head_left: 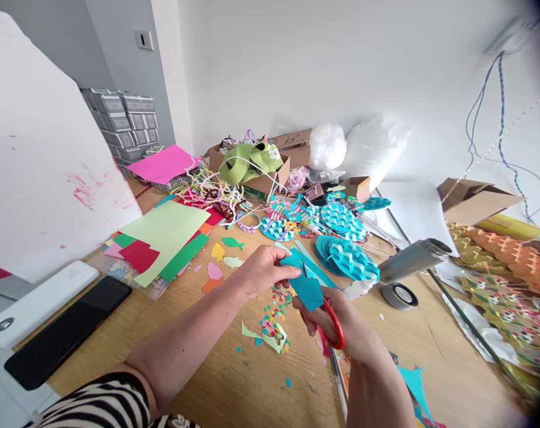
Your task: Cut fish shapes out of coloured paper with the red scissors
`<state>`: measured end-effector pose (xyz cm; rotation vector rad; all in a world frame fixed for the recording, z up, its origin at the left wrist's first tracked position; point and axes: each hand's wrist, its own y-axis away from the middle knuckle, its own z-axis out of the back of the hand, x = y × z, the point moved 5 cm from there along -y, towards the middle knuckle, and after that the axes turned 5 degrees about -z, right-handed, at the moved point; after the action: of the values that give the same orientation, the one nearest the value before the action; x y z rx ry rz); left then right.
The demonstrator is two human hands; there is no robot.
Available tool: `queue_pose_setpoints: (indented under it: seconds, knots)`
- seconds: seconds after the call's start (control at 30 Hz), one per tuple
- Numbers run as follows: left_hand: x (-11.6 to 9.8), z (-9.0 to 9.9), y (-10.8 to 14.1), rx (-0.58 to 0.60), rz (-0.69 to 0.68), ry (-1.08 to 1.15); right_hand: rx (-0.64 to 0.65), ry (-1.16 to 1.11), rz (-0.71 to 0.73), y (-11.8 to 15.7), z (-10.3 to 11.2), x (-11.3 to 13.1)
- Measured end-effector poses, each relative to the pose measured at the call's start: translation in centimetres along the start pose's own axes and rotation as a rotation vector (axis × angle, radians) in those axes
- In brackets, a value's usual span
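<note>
Cluttered table (234, 389) — hands (266, 271) hold scissors (340, 337) and blue paper (310, 293).

We hold a teal paper (309, 292) tilted, a dark gap cut partway across it; our scissors' red handle (339, 334) sits by the paper's near end, blades mostly hidden.

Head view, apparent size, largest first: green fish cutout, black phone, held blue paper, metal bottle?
1. Black phone
2. Metal bottle and held blue paper: too alike to rank
3. Green fish cutout
</note>
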<state>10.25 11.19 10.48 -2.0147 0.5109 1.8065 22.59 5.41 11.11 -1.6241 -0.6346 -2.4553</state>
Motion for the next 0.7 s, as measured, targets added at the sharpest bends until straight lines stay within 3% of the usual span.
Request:
queue_pose_setpoints:
  seconds: [0.27, 0.7]
  knots:
    - [-0.18, -0.13, 0.09, 0.021, 0.001, 0.012, 0.033, -0.029, 0.067, 0.06, -0.07, 0.4]
    - [0.15, -0.09, -0.03, 0.012, 0.003, -0.003, 0.02, -0.021, 0.057, 0.04, -0.02, -0.09]
